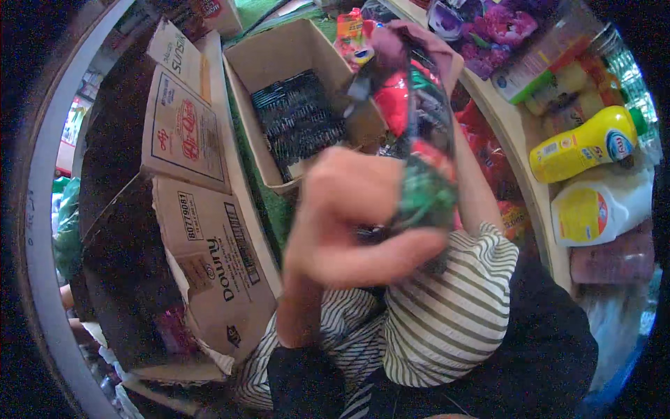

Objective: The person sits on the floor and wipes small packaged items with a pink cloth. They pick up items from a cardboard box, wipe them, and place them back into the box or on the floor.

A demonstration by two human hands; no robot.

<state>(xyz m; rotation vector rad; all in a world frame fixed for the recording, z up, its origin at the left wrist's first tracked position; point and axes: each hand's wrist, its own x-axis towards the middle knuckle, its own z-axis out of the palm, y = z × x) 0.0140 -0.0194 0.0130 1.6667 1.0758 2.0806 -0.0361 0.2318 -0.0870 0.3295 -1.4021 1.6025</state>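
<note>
Shelf [520, 133] – two bottles, three cardboard boxes

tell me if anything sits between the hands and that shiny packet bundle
Nothing visible does. The left hand already grips the lower end of the packet bundle, and the right hand holds its top end. The open cardboard box lies behind them.
</note>
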